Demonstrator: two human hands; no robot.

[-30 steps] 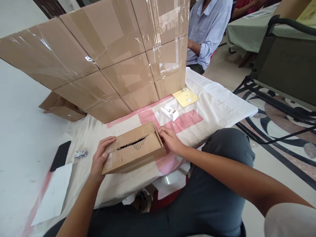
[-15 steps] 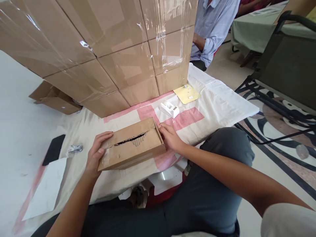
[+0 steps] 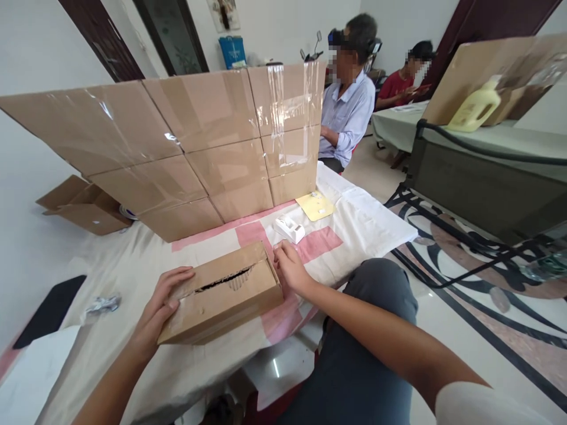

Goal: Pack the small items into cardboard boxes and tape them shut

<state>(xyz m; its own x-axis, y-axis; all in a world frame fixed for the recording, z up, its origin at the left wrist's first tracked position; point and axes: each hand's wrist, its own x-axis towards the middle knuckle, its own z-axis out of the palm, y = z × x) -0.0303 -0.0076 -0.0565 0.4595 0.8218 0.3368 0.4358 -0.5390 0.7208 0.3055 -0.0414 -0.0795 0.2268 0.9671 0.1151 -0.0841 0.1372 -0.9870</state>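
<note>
Clock reference: positions are read from the centre of the carton, with 12 o'clock toward the top of the view.
Carton (image 3: 221, 299): brown cardboard, at the near side of the table; long axis runs from 8 to 2 o'clock; underside hidden.
Top face: a ragged dark slit runs along the long axis.
Left hand (image 3: 163, 300): at 9 o'clock; clamped on the carton's left end, thumb on the top face, fingers over the far edge.
Right hand (image 3: 289, 267): just beside the carton's right end, at 2 to 3 o'clock; fingers curled and bunched; whether they grip anything cannot be told.
Tablecloth (image 3: 208, 243): cream with pink patches, spread beneath the items.
White tape dispenser (image 3: 296, 233): on the cloth between 1 and 2 o'clock, near the right hand.
Yellow sheet (image 3: 319, 211): beyond the dispenser, same bearing; small pieces lie on it.
Cardboard panel (image 3: 199, 154): at 12 o'clock, upright, taped, marked into rectangles.
Open box (image 3: 95, 216): at 10 o'clock, beside the panel's left edge.
Crumpled silvery piece (image 3: 104, 304): at 9 o'clock, well apart from the carton.
Black flat item (image 3: 51, 310): farther out at 9 o'clock.
White paper (image 3: 39, 372): at 8 o'clock.
Person in light blue shirt (image 3: 349, 115): at 1 o'clock, beyond the panel.
Yellow jug (image 3: 473, 109): at 2 o'clock, on another table.
</note>
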